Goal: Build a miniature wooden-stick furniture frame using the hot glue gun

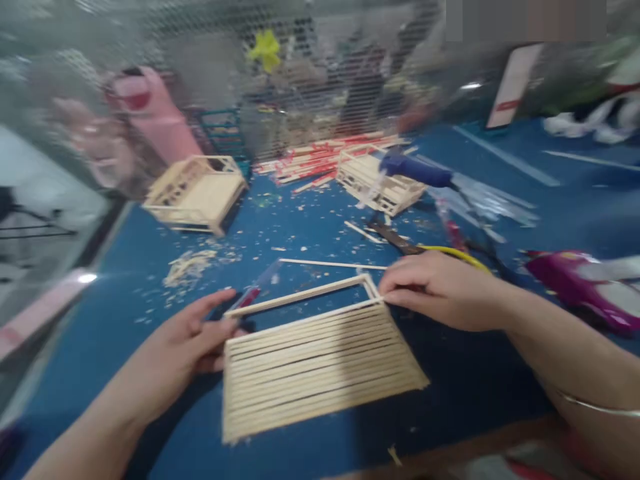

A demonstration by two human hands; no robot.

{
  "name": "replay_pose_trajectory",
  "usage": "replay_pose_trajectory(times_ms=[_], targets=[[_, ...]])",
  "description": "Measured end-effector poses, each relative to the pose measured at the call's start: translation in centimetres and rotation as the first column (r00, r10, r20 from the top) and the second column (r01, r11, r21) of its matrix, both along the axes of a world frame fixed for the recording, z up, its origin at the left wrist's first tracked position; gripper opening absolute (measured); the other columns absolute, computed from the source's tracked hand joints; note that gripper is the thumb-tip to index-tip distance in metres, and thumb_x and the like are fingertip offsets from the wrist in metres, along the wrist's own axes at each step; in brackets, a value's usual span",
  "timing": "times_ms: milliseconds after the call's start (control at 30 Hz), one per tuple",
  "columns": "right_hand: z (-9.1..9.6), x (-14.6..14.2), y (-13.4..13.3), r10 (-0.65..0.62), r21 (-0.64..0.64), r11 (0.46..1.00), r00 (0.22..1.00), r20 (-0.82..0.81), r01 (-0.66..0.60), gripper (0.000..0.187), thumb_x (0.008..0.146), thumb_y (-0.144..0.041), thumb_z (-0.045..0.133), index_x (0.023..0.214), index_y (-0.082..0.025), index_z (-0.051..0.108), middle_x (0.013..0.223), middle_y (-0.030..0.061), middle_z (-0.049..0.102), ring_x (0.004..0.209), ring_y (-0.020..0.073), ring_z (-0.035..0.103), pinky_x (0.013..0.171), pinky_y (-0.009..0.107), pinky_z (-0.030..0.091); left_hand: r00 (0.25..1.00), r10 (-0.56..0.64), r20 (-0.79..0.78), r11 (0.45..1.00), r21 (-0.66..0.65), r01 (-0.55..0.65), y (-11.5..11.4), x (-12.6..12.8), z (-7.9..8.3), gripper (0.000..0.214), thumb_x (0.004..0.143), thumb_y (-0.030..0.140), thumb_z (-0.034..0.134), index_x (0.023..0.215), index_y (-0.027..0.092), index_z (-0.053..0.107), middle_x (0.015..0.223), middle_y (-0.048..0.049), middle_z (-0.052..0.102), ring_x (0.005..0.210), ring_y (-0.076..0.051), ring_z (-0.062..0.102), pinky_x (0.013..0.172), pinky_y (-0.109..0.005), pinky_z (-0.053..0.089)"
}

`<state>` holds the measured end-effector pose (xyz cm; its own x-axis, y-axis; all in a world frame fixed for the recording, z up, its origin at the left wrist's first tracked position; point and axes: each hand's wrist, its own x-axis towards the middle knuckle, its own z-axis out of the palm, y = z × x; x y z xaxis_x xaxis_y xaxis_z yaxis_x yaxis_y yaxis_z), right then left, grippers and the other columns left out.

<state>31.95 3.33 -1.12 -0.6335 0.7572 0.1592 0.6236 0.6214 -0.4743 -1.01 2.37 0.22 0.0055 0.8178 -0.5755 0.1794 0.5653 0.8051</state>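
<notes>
A slatted panel of thin wooden sticks [310, 373] lies in front of me, with a narrow stick frame [300, 295] standing along its far edge. At the left corner, the thumb and fingers of my left hand [193, 340] are closed round the frame's end, the index finger reaching past it. My right hand [437, 287] pinches the frame's right end where it meets the panel; its fingertips partly hide that joint. Behind the frame lies a loose stick [333, 264], its right end near my right fingers.
Behind are two small stick-built models [215, 193] [385, 180], a pile of red-marked sticks [320, 160] and a blue glue gun [420, 170]. Pliers [395, 238] with a yellow handle lie beyond my right hand. Wood scraps [193, 267] litter the left; a purple object [580, 287] sits right.
</notes>
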Motion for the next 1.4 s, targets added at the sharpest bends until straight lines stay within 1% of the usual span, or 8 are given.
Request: replay_pose_trajectory(times_ms=[333, 467, 600, 733, 1000, 1133, 1233, 1400], targets=[[-1.4, 0.4, 0.1, 0.099, 0.175, 0.982, 0.987, -0.128, -0.076, 0.022, 0.091, -0.033, 0.053, 0.073, -0.025, 0.065, 0.065, -0.0022, 0.069, 0.051, 0.0115, 0.062, 0.045, 0.021, 0.047, 0.994, 0.006, 0.106, 1.0, -0.021, -0.003, -0.6, -0.2, -0.1, 0.044, 0.085, 0.023, 0.058, 0.128, 0.017, 0.048, 0.073, -0.0029, 0.07, 0.055, -0.01, 0.063, 0.057, -0.023, 0.052], [0.2, 0.4, -0.3, 0.01, 0.182, 0.983, 0.991, -0.135, 0.015, 0.022, 0.092, -0.032, 0.052, 0.076, -0.023, 0.064, 0.071, 0.0001, 0.071, 0.057, 0.012, 0.064, 0.052, 0.022, 0.048, 0.925, -0.002, -0.381, 0.954, 0.278, 0.116, -0.6, -0.7, 0.9, 0.052, 0.084, 0.038, 0.057, 0.13, 0.017, 0.047, 0.081, -0.0041, 0.069, 0.067, -0.017, 0.065, 0.064, -0.029, 0.052], [2.8, -1.2, -1.8, 0.002, 0.362, 0.931, 0.995, -0.1, 0.035, 0.021, 0.091, -0.022, 0.049, 0.076, -0.021, 0.063, 0.068, 0.0004, 0.069, 0.062, 0.013, 0.063, 0.061, 0.026, 0.047, 0.629, 0.229, -0.743, 0.635, 0.604, 0.482, -1.1, 1.6, 3.2, 0.041, 0.088, 0.041, 0.048, 0.121, 0.018, 0.058, 0.108, -0.0092, 0.069, 0.101, -0.024, 0.062, 0.088, -0.034, 0.046], [4.4, -3.3, -3.5, 0.001, 0.572, 0.82, 1.0, -0.002, 0.001, 0.025, 0.092, -0.017, 0.045, 0.075, -0.018, 0.063, 0.069, 0.0019, 0.069, 0.063, 0.014, 0.059, 0.063, 0.03, 0.04, 0.542, -0.104, -0.834, 0.237, 0.508, 0.828, -2.2, 6.8, 5.0, 0.034, 0.094, 0.036, 0.04, 0.101, 0.019, 0.068, 0.104, -0.0083, 0.072, 0.097, -0.024, 0.064, 0.089, -0.036, 0.045], [3.6, -3.7, -5.6, -0.077, 0.715, 0.694, 0.996, -0.047, 0.087, 0.023, 0.088, -0.01, 0.047, 0.08, -0.018, 0.066, 0.075, 0.0026, 0.072, 0.069, 0.0149, 0.06, 0.071, 0.033, 0.039, 0.451, -0.373, -0.811, 0.235, 0.388, 0.891, -2.6, 10.5, 5.4, 0.033, 0.095, 0.027, 0.037, 0.076, 0.019, 0.063, 0.074, -0.0031, 0.07, 0.064, -0.016, 0.06, 0.058, -0.025, 0.039], [2.1, -3.3, -6.3, -0.093, 0.621, 0.76, 0.977, -0.19, 0.193, 0.021, 0.093, -0.018, 0.045, 0.09, -0.019, 0.067, 0.084, 0.0045, 0.074, 0.077, 0.0158, 0.066, 0.073, 0.03, 0.046, 0.368, -0.378, -0.849, 0.177, 0.324, 0.929, -2.9, 10.1, 5.6, 0.033, 0.093, 0.022, 0.036, 0.072, 0.019, 0.061, 0.071, -0.0021, 0.067, 0.062, -0.015, 0.058, 0.058, -0.025, 0.038], [1.3, -1.7, -5.7, -0.407, 0.34, 0.836, 0.902, -0.143, 0.431, 0.027, 0.095, -0.028, 0.04, 0.103, -0.018, 0.063, 0.098, 0.0072, 0.073, 0.087, 0.0175, 0.068, 0.075, 0.028, 0.05, 0.353, -0.328, -0.876, 0.191, 0.305, 0.933, -2.9, 9.6, 5.6, 0.036, 0.093, 0.023, 0.033, 0.068, 0.019, 0.059, 0.066, -0.0015, 0.064, 0.058, -0.014, 0.056, 0.056, -0.025, 0.037], [1.4, 3.7, -4.4, -0.776, 0.131, 0.627, 0.6, 0.195, 0.768, 0.029, 0.091, -0.018, 0.036, 0.081, -0.019, 0.063, 0.082, 0.0073, 0.072, 0.075, 0.0216, 0.067, 0.065, 0.029, 0.044, 0.49, -0.266, -0.83, 0.283, 0.419, 0.863, -2.3, 8.5, 5.6, 0.038, 0.093, 0.031, 0.037, 0.068, 0.021, 0.064, 0.062, -0.0014, 0.065, 0.057, -0.015, 0.057, 0.055, -0.025, 0.039]])
